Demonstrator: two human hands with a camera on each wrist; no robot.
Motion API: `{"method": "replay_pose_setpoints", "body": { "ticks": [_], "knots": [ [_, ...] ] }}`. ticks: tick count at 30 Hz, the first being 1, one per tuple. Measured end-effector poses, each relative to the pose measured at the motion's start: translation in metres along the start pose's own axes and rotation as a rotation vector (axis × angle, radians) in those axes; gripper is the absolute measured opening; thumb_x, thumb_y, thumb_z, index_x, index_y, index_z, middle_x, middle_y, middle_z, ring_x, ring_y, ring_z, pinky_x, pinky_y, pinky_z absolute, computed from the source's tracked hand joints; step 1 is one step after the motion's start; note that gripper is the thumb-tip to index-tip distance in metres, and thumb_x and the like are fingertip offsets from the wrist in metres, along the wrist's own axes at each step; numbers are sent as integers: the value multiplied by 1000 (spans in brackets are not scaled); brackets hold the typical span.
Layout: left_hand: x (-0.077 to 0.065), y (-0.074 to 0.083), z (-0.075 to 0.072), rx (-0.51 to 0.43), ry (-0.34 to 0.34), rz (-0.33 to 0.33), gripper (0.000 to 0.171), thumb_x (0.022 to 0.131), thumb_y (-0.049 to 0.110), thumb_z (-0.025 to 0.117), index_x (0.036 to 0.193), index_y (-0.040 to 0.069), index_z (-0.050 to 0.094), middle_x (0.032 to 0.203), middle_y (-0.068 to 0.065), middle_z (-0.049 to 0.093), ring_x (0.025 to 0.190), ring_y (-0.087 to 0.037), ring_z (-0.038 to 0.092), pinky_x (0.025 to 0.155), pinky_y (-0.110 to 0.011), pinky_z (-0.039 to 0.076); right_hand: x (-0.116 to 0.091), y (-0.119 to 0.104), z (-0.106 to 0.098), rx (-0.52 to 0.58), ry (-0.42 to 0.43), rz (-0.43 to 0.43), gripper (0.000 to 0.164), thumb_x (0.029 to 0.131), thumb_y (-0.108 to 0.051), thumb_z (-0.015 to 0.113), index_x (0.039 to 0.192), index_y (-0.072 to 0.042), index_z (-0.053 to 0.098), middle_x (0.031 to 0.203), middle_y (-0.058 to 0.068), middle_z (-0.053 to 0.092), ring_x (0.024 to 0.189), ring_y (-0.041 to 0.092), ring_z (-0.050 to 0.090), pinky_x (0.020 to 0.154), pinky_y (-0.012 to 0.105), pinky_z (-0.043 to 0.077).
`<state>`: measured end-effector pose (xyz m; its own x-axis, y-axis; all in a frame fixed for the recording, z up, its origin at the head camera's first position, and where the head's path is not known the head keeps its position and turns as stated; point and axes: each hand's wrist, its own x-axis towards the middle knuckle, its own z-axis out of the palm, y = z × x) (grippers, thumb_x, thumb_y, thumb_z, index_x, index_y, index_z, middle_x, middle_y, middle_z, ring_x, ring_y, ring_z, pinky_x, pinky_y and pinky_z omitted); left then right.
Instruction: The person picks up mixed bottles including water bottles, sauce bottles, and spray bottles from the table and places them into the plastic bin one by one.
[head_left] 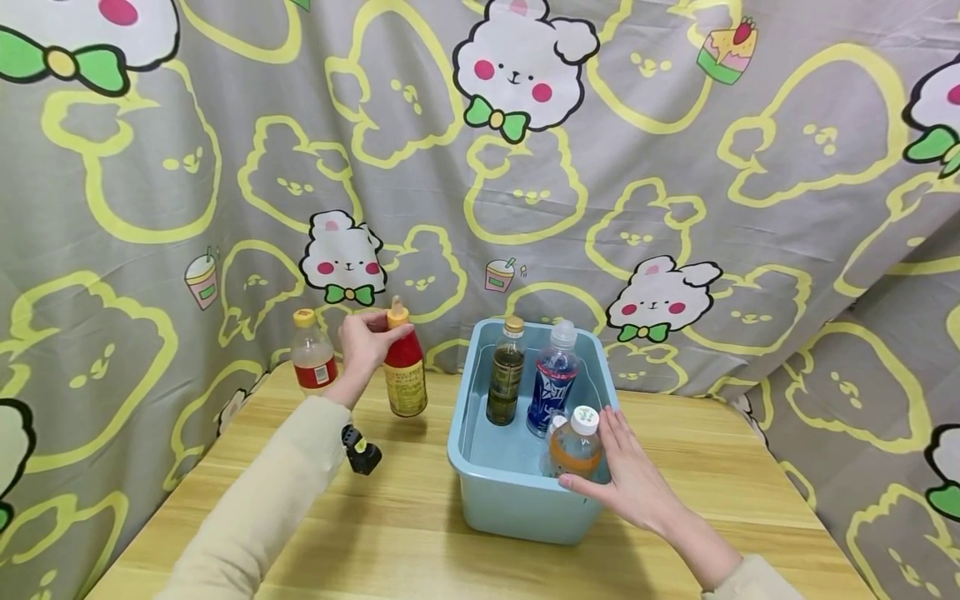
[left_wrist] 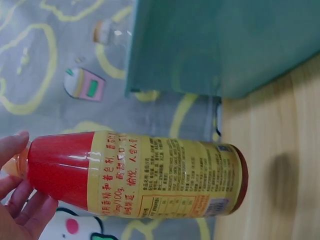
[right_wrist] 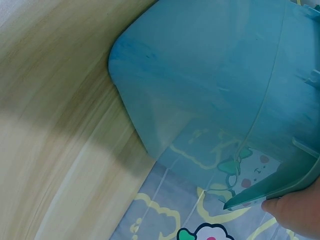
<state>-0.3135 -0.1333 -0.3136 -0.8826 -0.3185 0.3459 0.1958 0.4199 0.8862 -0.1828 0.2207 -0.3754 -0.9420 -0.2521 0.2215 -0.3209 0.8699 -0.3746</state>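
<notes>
– What is the tub (head_left: 525,510) made of?
– Smooth plastic, by its look; the red sauce bottle (head_left: 406,373) is glossy; the white-capped bottle (head_left: 574,458), clear plastic; the worktop (head_left: 405,533) shows smooth wood grain.
– And the curtain (head_left: 420,192)?
– Matt, creased cloth; the sleeve (head_left: 262,492), soft fabric.

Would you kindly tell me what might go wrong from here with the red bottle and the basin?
The left grip holds the red bottle only near its top, so it might swing or slip. The dark bottle and blue-labelled bottle standing in the basin could topple if it knocks them. The basin, which the right grip touches, might slide if bumped.
</notes>
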Motion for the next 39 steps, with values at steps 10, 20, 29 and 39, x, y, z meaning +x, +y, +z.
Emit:
{"method": "replay_pose_setpoints", "body": {
  "ticks": [10, 20, 29, 39],
  "knots": [
    [-10, 29, -15, -39, -64, 67, 43, 68, 25, 77, 103, 3, 66, 95, -13, 65, 82, -23, 62, 69, -33, 51, -1, -1, 1, -7, 6, -5, 103, 73, -62, 57, 137, 8, 18, 143, 24, 11, 132, 35, 5, 101, 54, 16],
    [-20, 63, -30, -15, -98, 165, 43, 68, 29, 77, 101, 4, 67, 91, -11, 66, 79, -21, 61, 66, -32, 51, -1, -3, 1, 5, 3, 0, 103, 73, -62, 57, 137, 8, 16, 144, 24, 9, 132, 34, 4, 101, 54, 15],
    [-28, 95, -35, -47, -132, 243, 44, 68, 30, 76, 103, 4, 66, 92, -10, 65, 78, -19, 60, 65, -31, 50, 0, -3, -3, 8, -7, 4, 103, 73, -61, 57, 137, 8, 14, 144, 24, 8, 132, 34, 3, 99, 56, 15],
    [-34, 121, -24, -111, -148, 306, 39, 69, 25, 77, 100, 4, 67, 90, -9, 65, 74, -18, 61, 62, -30, 51, 0, -2, -3, 4, -8, 2, 103, 73, -61, 58, 138, 7, 14, 143, 24, 9, 132, 34, 3, 100, 56, 15]
  ]
}}
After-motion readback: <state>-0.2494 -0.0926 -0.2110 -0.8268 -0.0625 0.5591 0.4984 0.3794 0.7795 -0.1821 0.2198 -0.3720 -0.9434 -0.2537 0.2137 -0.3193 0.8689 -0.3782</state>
